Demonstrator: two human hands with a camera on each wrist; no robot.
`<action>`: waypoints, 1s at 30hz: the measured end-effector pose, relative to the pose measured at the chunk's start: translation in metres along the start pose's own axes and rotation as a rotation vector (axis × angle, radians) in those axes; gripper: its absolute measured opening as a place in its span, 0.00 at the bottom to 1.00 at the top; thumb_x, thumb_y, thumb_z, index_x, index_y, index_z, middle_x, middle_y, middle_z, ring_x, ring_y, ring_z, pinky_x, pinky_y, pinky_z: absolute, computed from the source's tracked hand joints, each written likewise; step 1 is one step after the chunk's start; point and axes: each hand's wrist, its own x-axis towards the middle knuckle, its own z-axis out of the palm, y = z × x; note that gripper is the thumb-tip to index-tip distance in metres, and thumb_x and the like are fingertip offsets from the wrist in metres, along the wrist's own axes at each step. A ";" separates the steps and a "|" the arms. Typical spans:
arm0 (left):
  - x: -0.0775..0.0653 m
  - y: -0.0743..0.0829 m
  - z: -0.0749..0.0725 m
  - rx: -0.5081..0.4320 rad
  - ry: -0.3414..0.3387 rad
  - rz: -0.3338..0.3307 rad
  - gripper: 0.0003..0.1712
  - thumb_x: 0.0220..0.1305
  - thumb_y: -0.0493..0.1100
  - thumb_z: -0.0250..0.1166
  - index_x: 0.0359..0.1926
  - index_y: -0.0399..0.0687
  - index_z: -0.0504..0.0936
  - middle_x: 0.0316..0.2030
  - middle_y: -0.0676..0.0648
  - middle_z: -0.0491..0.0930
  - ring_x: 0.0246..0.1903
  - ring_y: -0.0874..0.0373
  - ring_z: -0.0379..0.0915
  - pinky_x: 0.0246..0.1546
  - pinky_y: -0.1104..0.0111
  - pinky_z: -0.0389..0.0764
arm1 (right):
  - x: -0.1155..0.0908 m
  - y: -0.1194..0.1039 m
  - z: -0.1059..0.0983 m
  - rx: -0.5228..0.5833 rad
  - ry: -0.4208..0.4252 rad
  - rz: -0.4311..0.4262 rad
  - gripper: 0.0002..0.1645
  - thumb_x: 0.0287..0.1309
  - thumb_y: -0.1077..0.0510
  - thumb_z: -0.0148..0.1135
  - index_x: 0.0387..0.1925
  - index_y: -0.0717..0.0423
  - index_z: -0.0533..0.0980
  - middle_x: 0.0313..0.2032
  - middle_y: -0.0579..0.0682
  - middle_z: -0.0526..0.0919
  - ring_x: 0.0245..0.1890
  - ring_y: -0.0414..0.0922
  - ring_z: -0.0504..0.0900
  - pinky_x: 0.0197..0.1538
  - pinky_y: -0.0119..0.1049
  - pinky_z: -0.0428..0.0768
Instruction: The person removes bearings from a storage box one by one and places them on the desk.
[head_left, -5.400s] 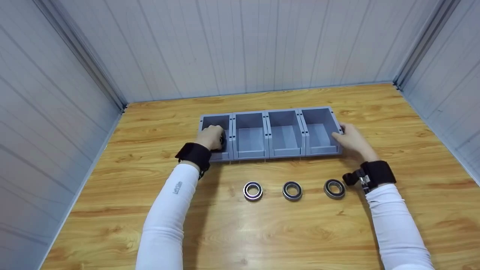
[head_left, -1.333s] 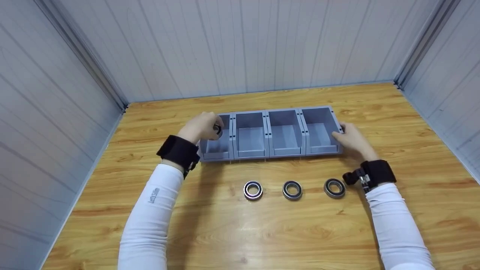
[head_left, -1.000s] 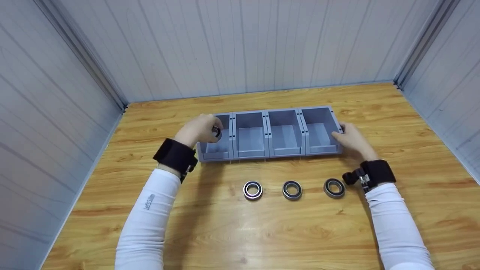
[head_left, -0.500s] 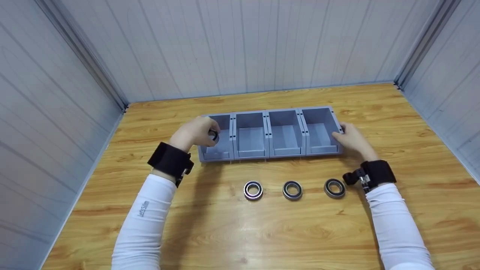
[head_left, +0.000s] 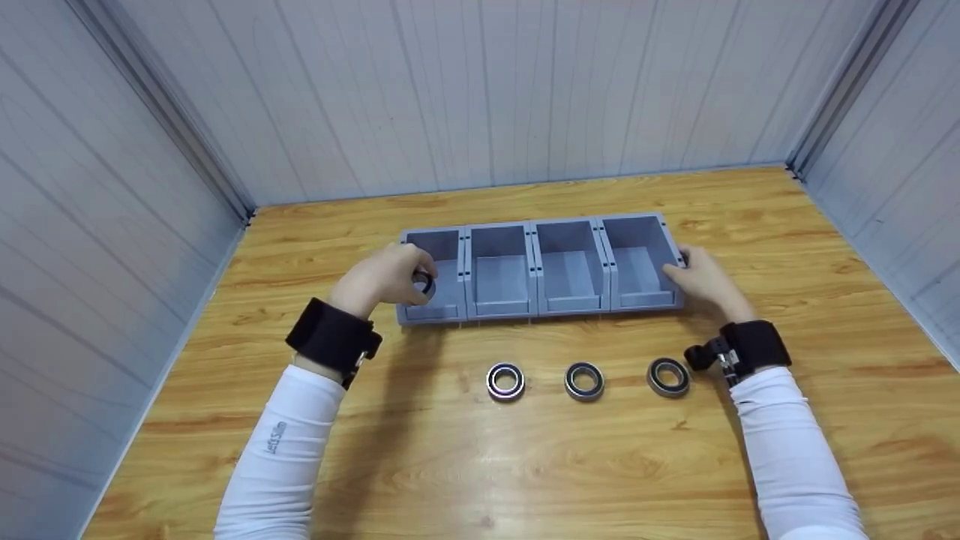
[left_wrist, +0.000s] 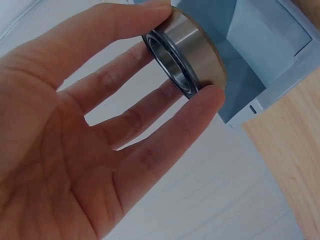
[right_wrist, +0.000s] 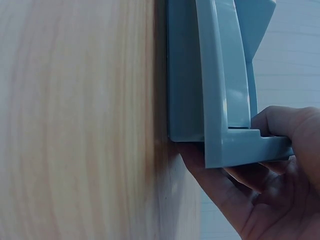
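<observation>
My left hand [head_left: 381, 279] pinches a ball bearing [left_wrist: 192, 45] between thumb and fingertips, over the left side of the leftmost grey bin [head_left: 431, 309]. In the left wrist view, the bearing's shiny outer ring and dark seal show, tilted, with the bin behind. My right hand [head_left: 709, 283] grips the outer wall of the rightmost bin [head_left: 646, 298], thumb at the rim; in the right wrist view its fingers lie along the outside, near the underside. Three more bearings lie flat in front of the bins: a left one [head_left: 505, 382], a middle one [head_left: 584, 381] and a right one [head_left: 668, 377].
Between the end bins stand two more joined bins, a centre-left one [head_left: 502, 308] and a centre-right one [head_left: 574, 304]. All rest on a wood-grain table [head_left: 570, 472]. A pale panel wall [head_left: 517, 97] rises behind, with side walls at left and right.
Earlier my left hand was down inside the leftmost bin; it rose with the bearing, then drifted left and toward me. My right hand and the three bearings on the table have stayed put.
</observation>
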 end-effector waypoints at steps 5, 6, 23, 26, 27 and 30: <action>-0.004 0.001 0.003 0.011 -0.010 -0.004 0.16 0.47 0.36 0.64 0.41 0.40 0.80 0.37 0.44 0.77 0.34 0.55 0.71 0.38 0.63 0.72 | 0.000 0.000 0.001 -0.040 0.024 -0.030 0.21 0.56 0.63 0.49 0.50 0.73 0.67 0.37 0.67 0.76 0.32 0.51 0.75 0.35 0.35 0.75; -0.004 0.002 0.003 0.013 -0.012 -0.009 0.16 0.47 0.37 0.64 0.41 0.40 0.80 0.37 0.44 0.78 0.35 0.55 0.71 0.38 0.63 0.72 | 0.000 0.000 0.001 -0.048 0.029 -0.032 0.21 0.56 0.63 0.49 0.49 0.73 0.67 0.36 0.67 0.76 0.31 0.50 0.75 0.34 0.34 0.74; -0.018 0.001 0.017 -0.035 -0.027 0.010 0.19 0.45 0.35 0.65 0.43 0.40 0.79 0.38 0.43 0.78 0.38 0.51 0.72 0.41 0.61 0.72 | 0.000 0.000 0.001 -0.018 0.014 -0.027 0.22 0.56 0.63 0.49 0.51 0.73 0.66 0.38 0.68 0.75 0.33 0.54 0.76 0.32 0.32 0.75; -0.022 0.001 0.020 -0.038 -0.031 0.002 0.20 0.45 0.37 0.67 0.43 0.41 0.78 0.39 0.44 0.77 0.40 0.51 0.72 0.41 0.61 0.72 | 0.001 0.001 0.001 -0.012 0.007 -0.021 0.23 0.57 0.64 0.49 0.52 0.73 0.65 0.39 0.69 0.75 0.34 0.55 0.76 0.33 0.32 0.76; -0.023 0.001 0.020 -0.038 -0.029 0.003 0.20 0.45 0.37 0.67 0.43 0.41 0.79 0.39 0.44 0.77 0.40 0.51 0.72 0.41 0.61 0.72 | 0.001 0.001 0.001 -0.011 0.006 -0.019 0.22 0.56 0.64 0.48 0.52 0.73 0.65 0.39 0.68 0.75 0.34 0.55 0.76 0.32 0.32 0.75; -0.025 0.001 0.023 -0.031 -0.025 0.015 0.20 0.45 0.38 0.68 0.43 0.41 0.79 0.39 0.44 0.77 0.40 0.52 0.72 0.41 0.61 0.72 | 0.001 0.001 0.001 -0.003 0.004 -0.020 0.22 0.56 0.64 0.48 0.52 0.73 0.65 0.38 0.68 0.75 0.34 0.56 0.76 0.32 0.31 0.75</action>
